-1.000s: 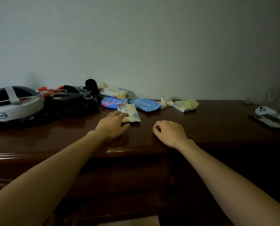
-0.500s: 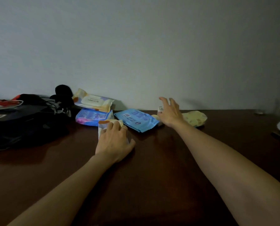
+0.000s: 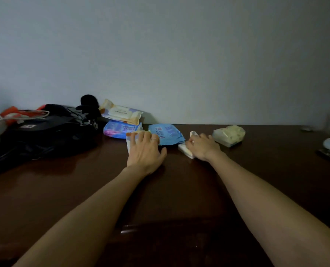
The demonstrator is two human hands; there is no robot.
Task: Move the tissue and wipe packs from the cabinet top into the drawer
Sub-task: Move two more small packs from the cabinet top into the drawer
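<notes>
While both hands are down on packs, nothing appears to have left the tabletop (image 3: 179, 189) yet, so the task looks barely begun. The left hand (image 3: 145, 151) lies flat over a small white pack with an orange edge (image 3: 130, 138), fingers spread across its top; whether they have curled under it for a true grip is hard to tell in this dim light. The right hand (image 3: 202, 146) is closed around a small white tissue pack (image 3: 185, 149), thumb and fingers wrapped over it, the pack resting on the wood. Between the two hands sits a blue wipe pack (image 3: 167, 132), untouched. Behind the left hand a purple-blue pack (image 3: 118, 130) lies with a cream wipe pack (image 3: 121, 112) stacked on top, near the wall. Just to the right of the right hand is a pale yellow tissue pack (image 3: 230, 134). No drawer is in view, so all six packs have the whole trip ahead.
</notes>
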